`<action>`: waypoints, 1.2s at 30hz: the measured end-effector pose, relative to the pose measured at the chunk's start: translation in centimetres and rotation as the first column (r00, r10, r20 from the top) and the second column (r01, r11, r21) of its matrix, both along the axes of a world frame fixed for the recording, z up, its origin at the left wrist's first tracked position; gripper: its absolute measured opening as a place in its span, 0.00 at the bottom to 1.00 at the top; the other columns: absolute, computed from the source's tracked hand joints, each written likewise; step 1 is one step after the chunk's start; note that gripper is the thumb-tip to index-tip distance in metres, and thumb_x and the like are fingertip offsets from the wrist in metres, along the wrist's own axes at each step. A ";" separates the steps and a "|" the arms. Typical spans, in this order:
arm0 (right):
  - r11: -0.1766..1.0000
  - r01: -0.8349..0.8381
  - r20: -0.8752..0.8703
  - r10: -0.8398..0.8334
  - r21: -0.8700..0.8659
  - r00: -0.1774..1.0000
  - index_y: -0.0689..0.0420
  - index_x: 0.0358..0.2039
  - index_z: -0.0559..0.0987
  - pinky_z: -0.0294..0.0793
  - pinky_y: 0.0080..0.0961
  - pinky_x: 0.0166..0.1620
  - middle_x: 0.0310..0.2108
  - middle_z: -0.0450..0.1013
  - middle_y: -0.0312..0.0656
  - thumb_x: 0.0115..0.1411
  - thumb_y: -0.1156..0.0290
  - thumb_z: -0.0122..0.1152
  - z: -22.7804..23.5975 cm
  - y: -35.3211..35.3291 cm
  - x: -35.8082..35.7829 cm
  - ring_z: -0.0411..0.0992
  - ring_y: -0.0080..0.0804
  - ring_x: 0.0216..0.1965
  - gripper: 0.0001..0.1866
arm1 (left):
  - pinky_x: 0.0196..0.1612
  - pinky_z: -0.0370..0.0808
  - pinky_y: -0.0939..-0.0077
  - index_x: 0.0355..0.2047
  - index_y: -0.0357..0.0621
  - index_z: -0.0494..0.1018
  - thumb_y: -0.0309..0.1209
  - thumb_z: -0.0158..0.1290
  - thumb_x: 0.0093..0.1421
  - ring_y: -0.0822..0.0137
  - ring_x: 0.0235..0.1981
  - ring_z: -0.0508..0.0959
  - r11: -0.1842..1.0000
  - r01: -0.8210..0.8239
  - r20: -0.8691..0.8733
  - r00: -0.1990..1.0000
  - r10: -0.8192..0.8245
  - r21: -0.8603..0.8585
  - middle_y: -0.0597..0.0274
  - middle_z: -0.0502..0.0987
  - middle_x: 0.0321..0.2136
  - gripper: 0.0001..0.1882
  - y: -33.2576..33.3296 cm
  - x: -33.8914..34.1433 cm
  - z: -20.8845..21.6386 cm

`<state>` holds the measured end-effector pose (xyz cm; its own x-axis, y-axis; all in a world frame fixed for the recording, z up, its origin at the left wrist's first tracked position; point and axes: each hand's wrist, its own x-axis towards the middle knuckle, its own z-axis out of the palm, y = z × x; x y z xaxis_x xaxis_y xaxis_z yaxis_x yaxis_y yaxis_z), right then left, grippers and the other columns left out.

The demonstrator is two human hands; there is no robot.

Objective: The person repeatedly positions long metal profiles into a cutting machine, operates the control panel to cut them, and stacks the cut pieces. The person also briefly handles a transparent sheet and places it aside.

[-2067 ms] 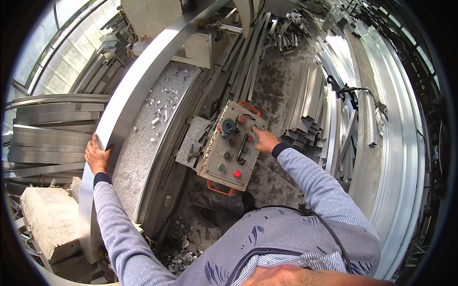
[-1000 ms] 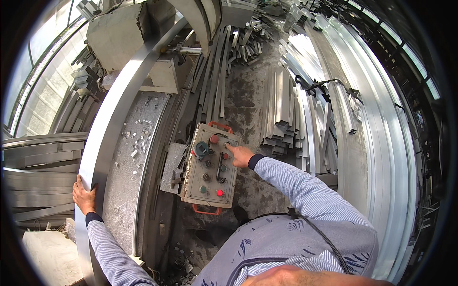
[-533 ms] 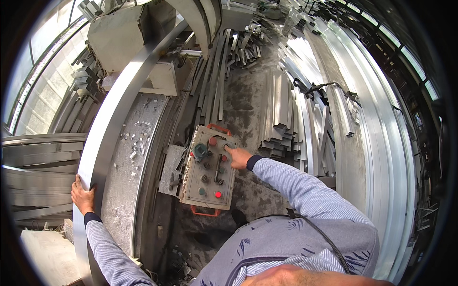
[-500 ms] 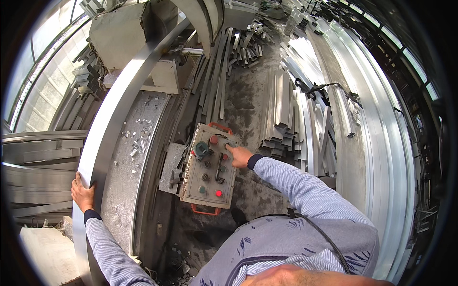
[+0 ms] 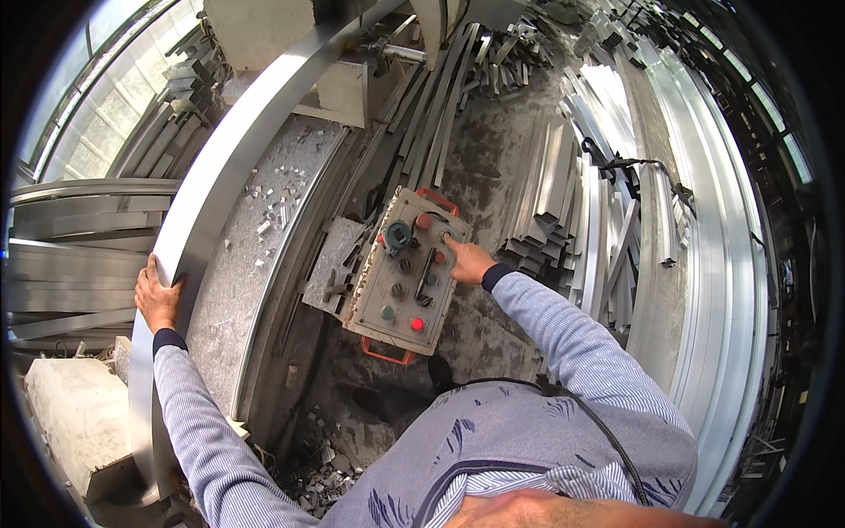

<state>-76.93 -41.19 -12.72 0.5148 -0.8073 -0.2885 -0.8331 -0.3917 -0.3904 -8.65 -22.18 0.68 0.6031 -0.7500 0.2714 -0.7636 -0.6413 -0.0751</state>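
Lying along the R side, long silver profiles run nearly the full ht of the view. On the L, a long metal bar curves (fisheye) from the lower L up to the pale machine housing at top; it sits just L of a grey machine bed. A stack of shorter profiles lies mid-R, ends toward the person. Btwn bed & stack, in front of the person, is a beige control box, tilted a bit in view, w/ orange handles top & bottom.

L hand is on the near part of the bar, fingers over its upper face, thumb toward its R side; can't tell if it's clenched or just resting. R hand is at the box's upper R edge, index straight out w/ tip on a btn there, other fingers bent; can't tell if they grip the edge. Red btn nr the box's lower end looks lit. Small metal scraps dot the bed.
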 end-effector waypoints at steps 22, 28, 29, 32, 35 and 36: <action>0.993 0.041 -0.037 -0.037 0.113 0.999 0.63 0.76 0.59 0.76 0.52 0.41 0.31 0.78 0.65 0.49 0.75 0.59 1.8 0.2 0.2 0.78 0.63 0.35 0.50 | 0.71 0.63 0.49 0.76 0.67 0.59 0.60 0.69 0.54 0.49 0.68 0.68 1.000 -0.013 0.012 1.000 0.012 0.023 0.51 0.70 0.67 0.53 -0.1 0.0 0.0; 0.994 0.034 -0.026 -0.032 0.100 0.999 0.62 0.77 0.58 0.77 0.52 0.39 0.29 0.78 0.64 0.48 0.77 0.57 1.7 0.3 0.3 0.78 0.62 0.33 0.51 | 0.71 0.63 0.48 0.76 0.67 0.59 0.61 0.69 0.54 0.49 0.68 0.69 1.000 0.007 0.031 0.999 -0.007 0.008 0.52 0.70 0.66 0.53 0.1 0.6 -0.6; 0.997 0.027 0.019 -0.029 0.077 0.999 0.62 0.77 0.58 0.77 0.52 0.40 0.30 0.78 0.64 0.48 0.77 0.57 1.6 0.3 0.3 0.78 0.62 0.34 0.51 | 0.70 0.64 0.48 0.76 0.67 0.59 0.61 0.69 0.54 0.49 0.68 0.69 1.000 0.009 0.035 0.999 -0.009 0.006 0.52 0.70 0.66 0.53 0.0 0.7 -0.6; 0.997 0.037 0.038 -0.040 0.067 0.998 0.62 0.76 0.58 0.77 0.53 0.42 0.32 0.79 0.66 0.48 0.77 0.56 1.0 0.4 0.2 0.79 0.64 0.36 0.50 | 0.70 0.64 0.49 0.76 0.67 0.60 0.61 0.69 0.53 0.49 0.68 0.69 1.000 0.005 0.020 1.000 -0.006 0.019 0.52 0.70 0.66 0.53 0.0 0.5 -0.3; 0.994 0.063 -0.034 -0.060 0.094 0.998 0.60 0.77 0.59 0.77 0.53 0.43 0.34 0.79 0.67 0.48 0.77 0.56 0.2 0.0 0.0 0.79 0.65 0.38 0.50 | 0.70 0.65 0.50 0.75 0.68 0.61 0.59 0.71 0.51 0.50 0.67 0.70 1.000 -0.023 0.034 0.999 0.023 0.012 0.54 0.70 0.66 0.53 -0.3 0.1 -0.1; 0.996 0.048 -0.026 -0.046 0.074 0.999 0.60 0.76 0.60 0.77 0.54 0.44 0.34 0.79 0.67 0.48 0.77 0.56 -0.1 -0.2 0.0 0.79 0.66 0.38 0.50 | 0.69 0.65 0.51 0.74 0.68 0.62 0.58 0.72 0.50 0.50 0.67 0.70 1.000 -0.024 -0.007 1.000 0.024 -0.005 0.55 0.71 0.66 0.53 -0.3 0.0 -0.1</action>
